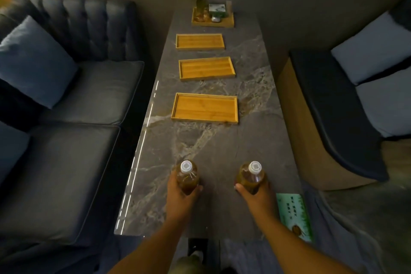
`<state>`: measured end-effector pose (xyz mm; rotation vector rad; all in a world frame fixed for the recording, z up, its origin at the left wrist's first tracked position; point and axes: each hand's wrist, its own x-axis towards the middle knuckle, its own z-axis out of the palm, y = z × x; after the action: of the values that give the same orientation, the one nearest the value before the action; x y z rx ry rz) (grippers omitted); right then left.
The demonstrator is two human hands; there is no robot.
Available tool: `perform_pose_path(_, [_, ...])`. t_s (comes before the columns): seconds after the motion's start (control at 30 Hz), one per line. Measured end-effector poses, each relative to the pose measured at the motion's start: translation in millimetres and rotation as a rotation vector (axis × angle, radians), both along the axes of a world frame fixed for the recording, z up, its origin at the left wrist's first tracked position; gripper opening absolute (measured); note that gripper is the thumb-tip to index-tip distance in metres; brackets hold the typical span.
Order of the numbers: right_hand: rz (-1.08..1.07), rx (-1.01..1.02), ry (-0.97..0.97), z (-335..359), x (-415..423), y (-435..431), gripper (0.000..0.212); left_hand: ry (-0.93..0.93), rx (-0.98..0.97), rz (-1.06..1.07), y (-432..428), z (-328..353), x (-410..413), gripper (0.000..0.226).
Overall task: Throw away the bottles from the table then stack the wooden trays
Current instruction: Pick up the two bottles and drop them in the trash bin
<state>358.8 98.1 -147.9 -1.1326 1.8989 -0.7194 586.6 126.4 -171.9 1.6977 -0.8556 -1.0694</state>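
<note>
Both hands on bottles at the table's near end.

I see my left hand [181, 191] wrapped around the left bottle [187, 177] and my right hand [255, 193] around the right bottle [251, 177], both upright; three empty wooden trays [204, 108] lie beyond on the table [222, 144].

The room is dim and soft-focused. Thin streaks of glare line the worktop [222, 144] left edge. Wide-angle bending curves the edges.
</note>
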Motion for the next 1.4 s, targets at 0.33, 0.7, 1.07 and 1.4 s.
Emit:
perform_pose_path(0.33, [-0.025,-0.016,-0.089,-5.2,2.3,-17.1,0.074,-0.033,0.044,0.016,-19.5,-5.6,9.9,0.073])
perform_pose_path(0.7, [-0.03,-0.044,-0.126,13.7,-9.6,-6.6,0.052,-0.062,0.118,-0.075,-2.5,11.6,3.8,0.078])
perform_pose_path(1.07, [0.297,0.071,0.08,41.5,-52.6,65.8,0.073,-0.354,0.202,-0.286,48.4,43.1,-22.9,0.063])
perform_pose_path(1.4, [0.527,0.166,0.361,62.7,-113.9,120.2,0.081,-0.753,0.181,-0.772,40.2,66.7,-40.3,0.061])
